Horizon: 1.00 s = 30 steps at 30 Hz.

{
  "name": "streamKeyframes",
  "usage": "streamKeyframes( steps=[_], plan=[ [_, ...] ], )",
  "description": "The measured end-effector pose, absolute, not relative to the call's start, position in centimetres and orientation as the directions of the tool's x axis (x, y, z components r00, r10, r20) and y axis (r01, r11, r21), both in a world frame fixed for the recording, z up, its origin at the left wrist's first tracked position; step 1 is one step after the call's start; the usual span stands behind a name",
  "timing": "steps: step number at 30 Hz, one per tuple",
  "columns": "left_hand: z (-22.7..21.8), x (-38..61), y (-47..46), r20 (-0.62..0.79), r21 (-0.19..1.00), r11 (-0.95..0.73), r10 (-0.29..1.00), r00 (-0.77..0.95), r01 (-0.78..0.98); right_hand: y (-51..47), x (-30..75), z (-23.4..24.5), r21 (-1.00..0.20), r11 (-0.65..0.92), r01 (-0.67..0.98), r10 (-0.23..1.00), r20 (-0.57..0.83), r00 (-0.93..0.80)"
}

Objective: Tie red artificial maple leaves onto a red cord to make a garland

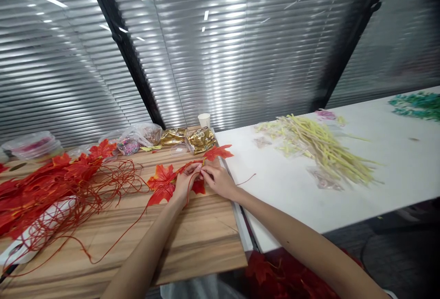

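My left hand (185, 182) and my right hand (219, 180) meet over the wooden table, fingertips pinched together. Between them runs a thin red cord (189, 188), which loops over the left hand. Its short tail (248, 179) sticks out beyond my right wrist over the white table. Red-orange artificial maple leaves (161, 179) lie around and under the fingers, and another leaf (219, 152) rests just beyond the right hand. From the leaves the cord trails left to a tangled heap of red cord (115, 179). The exact point of the pinch is too small to make out.
To the left, a pile of maple leaves (51, 175) lies by a white power strip (44, 228). Gold packets (201, 141), a paper cup (204, 120) and plastic tubs (32, 145) stand at the back. Yellow stems (326, 147) and green foliage (419, 106) lie on the white table (292, 202).
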<state>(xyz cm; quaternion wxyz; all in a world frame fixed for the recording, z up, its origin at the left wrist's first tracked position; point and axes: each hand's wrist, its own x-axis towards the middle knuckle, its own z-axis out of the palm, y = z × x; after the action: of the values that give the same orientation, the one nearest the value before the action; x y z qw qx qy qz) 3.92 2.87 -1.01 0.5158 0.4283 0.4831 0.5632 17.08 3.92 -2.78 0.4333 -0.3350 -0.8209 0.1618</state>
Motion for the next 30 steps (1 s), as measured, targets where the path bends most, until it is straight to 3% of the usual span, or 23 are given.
streamKeyframes(
  steps=[15, 30],
  plan=[
    [-1.41, 3.79, 3.13, -0.003, 0.985, -0.013, 0.996, -0.091, -0.172, 3.86, 17.14, -2.65, -0.526, 0.736, 0.427, 0.675, 0.618, -0.403],
    [-1.0, 3.81, 3.07, 0.051, 0.999, -0.051, 0.995, -0.09, 0.004, 3.99, 17.07, -2.81, -0.519, 0.704, 0.485, 0.708, 0.572, -0.415]
  ],
)
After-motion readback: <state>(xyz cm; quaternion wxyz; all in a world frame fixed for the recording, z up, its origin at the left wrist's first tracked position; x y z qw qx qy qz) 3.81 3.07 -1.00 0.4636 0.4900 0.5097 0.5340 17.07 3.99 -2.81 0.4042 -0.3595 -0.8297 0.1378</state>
